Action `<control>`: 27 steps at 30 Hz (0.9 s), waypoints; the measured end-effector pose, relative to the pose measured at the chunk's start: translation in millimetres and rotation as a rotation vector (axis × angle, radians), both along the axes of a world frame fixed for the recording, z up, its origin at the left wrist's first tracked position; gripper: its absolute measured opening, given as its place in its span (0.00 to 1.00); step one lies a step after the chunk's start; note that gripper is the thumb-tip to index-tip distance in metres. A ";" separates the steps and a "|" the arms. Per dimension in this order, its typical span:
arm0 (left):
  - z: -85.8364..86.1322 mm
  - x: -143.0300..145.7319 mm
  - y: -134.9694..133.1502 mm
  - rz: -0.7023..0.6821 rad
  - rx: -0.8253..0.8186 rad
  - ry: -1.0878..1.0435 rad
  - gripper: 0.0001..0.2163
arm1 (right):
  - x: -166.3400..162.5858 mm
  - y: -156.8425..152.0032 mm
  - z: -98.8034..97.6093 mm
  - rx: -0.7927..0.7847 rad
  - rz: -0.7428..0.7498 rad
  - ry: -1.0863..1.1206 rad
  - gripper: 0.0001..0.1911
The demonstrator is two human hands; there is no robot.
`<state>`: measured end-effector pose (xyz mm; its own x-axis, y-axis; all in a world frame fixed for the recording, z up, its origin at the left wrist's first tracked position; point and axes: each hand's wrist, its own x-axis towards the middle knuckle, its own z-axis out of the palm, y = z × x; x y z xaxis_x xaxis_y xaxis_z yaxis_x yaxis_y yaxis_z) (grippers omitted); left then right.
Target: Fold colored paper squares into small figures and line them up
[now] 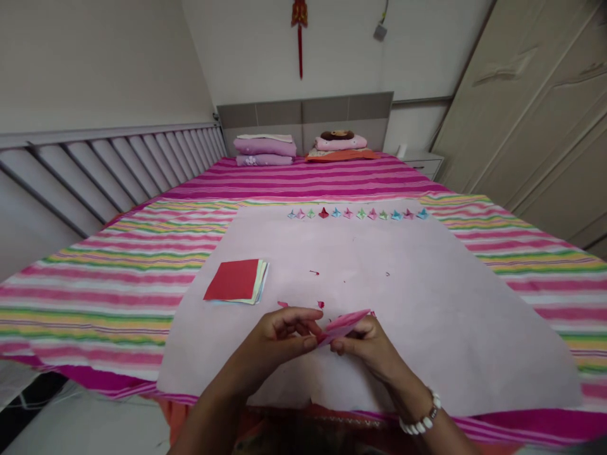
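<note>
Both my hands hold a folded pink paper (344,323) just above a large pale sheet (427,303) spread on the bed. My left hand (282,338) pinches the paper's left end with curled fingers. My right hand (367,344), with a white bead bracelet at the wrist, grips its right side. A stack of square papers (237,281) with a red one on top lies to the left of my hands. A row of several small folded paper figures (360,213) in pink, blue, green and red runs along the sheet's far edge.
The bed has a striped pink, green and yellow cover (118,272). Folded pillows and blankets (265,150) lie at the headboard. A slatted panel (118,170) runs on the left, a wardrobe (535,107) on the right. Tiny paper scraps (314,272) dot the sheet.
</note>
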<state>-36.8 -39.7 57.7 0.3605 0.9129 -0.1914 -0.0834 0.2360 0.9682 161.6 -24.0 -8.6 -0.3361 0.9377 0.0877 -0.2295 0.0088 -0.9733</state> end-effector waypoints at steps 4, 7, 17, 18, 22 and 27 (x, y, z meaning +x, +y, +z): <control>0.0 1.6 -0.4 0.000 -0.044 -0.002 0.14 | -0.4 0.5 -1.1 -0.008 0.012 0.034 0.05; 2.2 2.6 -0.2 0.007 -0.053 0.013 0.14 | -0.7 0.5 -0.7 -0.021 0.028 0.049 0.05; -1.0 7.6 1.1 0.080 0.051 0.049 0.12 | -0.4 1.0 -3.7 -0.136 0.074 0.118 0.14; -0.7 9.4 0.8 0.084 0.056 0.037 0.13 | -1.9 1.0 -4.9 -0.156 0.076 0.149 0.15; 0.1 17.9 -0.7 0.087 0.049 0.014 0.14 | -10.4 -0.5 -6.5 -0.266 0.076 0.308 0.17; -5.2 26.3 -0.2 0.118 0.048 0.013 0.12 | -18.3 -2.4 -2.3 -0.349 0.095 0.378 0.18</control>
